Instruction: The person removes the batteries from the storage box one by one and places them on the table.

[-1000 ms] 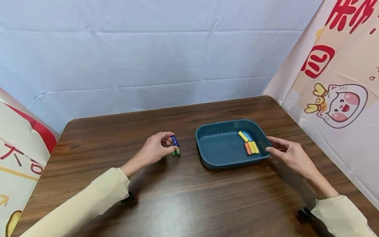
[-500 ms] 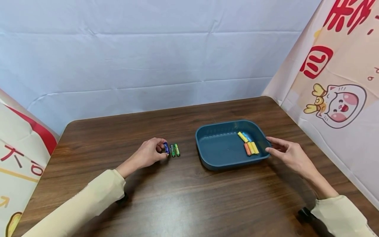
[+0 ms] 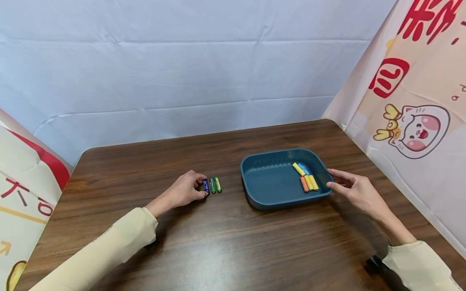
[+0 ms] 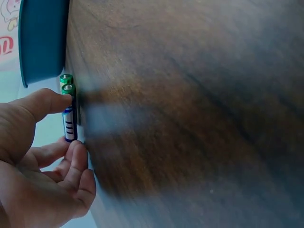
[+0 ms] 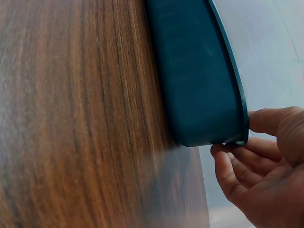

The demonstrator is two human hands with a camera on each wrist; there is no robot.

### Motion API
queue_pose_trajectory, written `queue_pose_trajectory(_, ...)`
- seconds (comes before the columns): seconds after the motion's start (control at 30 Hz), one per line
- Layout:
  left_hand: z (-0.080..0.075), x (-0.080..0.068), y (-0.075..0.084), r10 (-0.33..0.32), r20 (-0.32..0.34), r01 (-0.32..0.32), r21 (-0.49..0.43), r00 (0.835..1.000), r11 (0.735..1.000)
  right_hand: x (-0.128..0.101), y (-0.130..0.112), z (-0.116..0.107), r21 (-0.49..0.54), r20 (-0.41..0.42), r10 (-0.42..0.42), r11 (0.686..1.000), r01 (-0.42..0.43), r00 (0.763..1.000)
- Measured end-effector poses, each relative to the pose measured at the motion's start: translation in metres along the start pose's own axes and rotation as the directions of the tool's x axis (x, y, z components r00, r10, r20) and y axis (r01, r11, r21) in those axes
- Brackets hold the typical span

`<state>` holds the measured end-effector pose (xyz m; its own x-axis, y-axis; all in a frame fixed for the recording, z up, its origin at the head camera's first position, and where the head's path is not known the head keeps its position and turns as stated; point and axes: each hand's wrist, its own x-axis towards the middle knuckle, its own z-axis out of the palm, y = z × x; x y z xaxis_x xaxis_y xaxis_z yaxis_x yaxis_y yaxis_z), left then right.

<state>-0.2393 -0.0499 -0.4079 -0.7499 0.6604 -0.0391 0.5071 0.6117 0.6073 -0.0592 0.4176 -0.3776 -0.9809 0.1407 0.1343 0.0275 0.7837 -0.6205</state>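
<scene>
My left hand point(image 3: 183, 190) pinches a blue battery point(image 3: 206, 186) end to end, thumb at its near end and fingers at its far end. Just right of it, a dark green battery point(image 3: 212, 185) and a lighter green battery point(image 3: 218, 184) lie side by side on the table. From the left wrist view, the blue battery point(image 4: 70, 126) lines up with both green ones, the thumb partly covering the nearer. On the right, my right hand point(image 3: 358, 193) grips the short side of a dark teal tray point(image 3: 267, 182), thumb at the rim and fingers beneath it, as the right wrist view shows.
Inside the tray's right part lie an orange battery point(image 3: 303, 184), several yellow batteries point(image 3: 314, 182) and a blue one point(image 3: 303, 167). All stands on a brown wooden table point(image 3: 225, 242). A white cloth point(image 3: 182, 81) hangs behind, and printed cloths flank both sides.
My left hand has brought the blue battery from over the green ones down and left, to their left side, uncovering them. The right hand and tray stay in place.
</scene>
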Motion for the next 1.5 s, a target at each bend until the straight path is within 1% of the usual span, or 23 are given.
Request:
queue_pose_trajectory(0.23, 0.002, 0.001, 0.001, 0.006, -0.022, -0.005, 0.012, 1.0, 1.0, 0.0, 0.001, 0.0, -0.001, -0.003, -0.008, 1.0, 0.008, 1.0)
queue_pose_trajectory(0.6, 0.005, 0.0, 0.001, -0.046, -0.012, 0.047, 0.039, 0.999, 0.998, 0.0, 0.0, -0.001, -0.008, 0.0, -0.016, 1.0, 0.016, 1.0)
queue_pose_trajectory(0.9, 0.003, -0.001, 0.001, -0.062, -0.005, 0.062, 0.008, 0.998, 0.998, 0.001, 0.0, -0.001, -0.002, 0.0, -0.018, 1.0, 0.018, 1.0)
queue_pose_trajectory(1.07, 0.0, -0.003, 0.004, -0.05, -0.024, 0.049, -0.03, 0.998, 0.998, 0.001, 0.0, -0.002, 0.002, -0.001, -0.018, 1.0, 0.018, 1.0)
queue_pose_trajectory(1.17, -0.001, -0.005, 0.011, -0.028, -0.05, 0.025, -0.051, 0.998, 0.998, 0.001, 0.0, -0.002, 0.001, -0.001, -0.017, 1.0, 0.017, 1.0)
queue_pose_trajectory(1.27, -0.002, -0.006, 0.022, 0.004, -0.079, -0.009, -0.063, 0.997, 0.998, 0.0, 0.001, -0.002, -0.003, -0.001, -0.016, 1.0, 0.016, 1.0)
queue_pose_trajectory(1.37, -0.002, -0.006, 0.038, 0.04, -0.106, -0.049, -0.083, 0.994, 0.995, 0.0, 0.001, -0.001, -0.003, -0.001, -0.015, 1.0, 0.015, 1.0)
queue_pose_trajectory(1.5, -0.003, -0.001, 0.062, 0.073, -0.121, -0.085, -0.1, 0.99, 0.991, 0.001, 0.001, -0.001, 0.002, -0.002, -0.018, 1.0, 0.018, 1.0)
